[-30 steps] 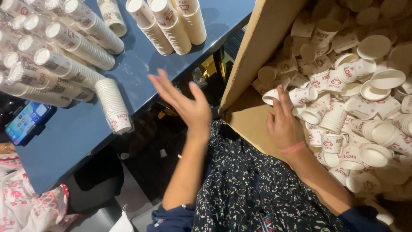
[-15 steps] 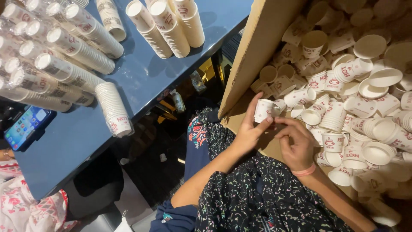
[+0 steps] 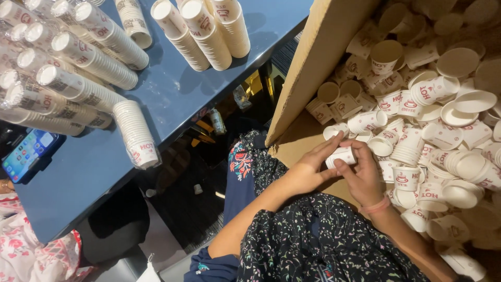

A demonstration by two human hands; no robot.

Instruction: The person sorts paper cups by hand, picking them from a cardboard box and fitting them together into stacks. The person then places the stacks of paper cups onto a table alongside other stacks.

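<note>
Both my hands meet at the near-left corner of a large cardboard box full of loose white paper cups with red print. My left hand and my right hand together hold a small stack of nested paper cups, lying on its side between the fingers. A pink band sits on my right wrist. More loose cups lie right beside my right hand.
A blue table at the left carries long stacks of nested cups lying on their sides, one wrapped stack near its edge, and a phone at the left edge. Dark floor shows between table and box.
My left hand came from the gap by the table into the box. Both hands closed together on a small cup stack at the box's near corner.
</note>
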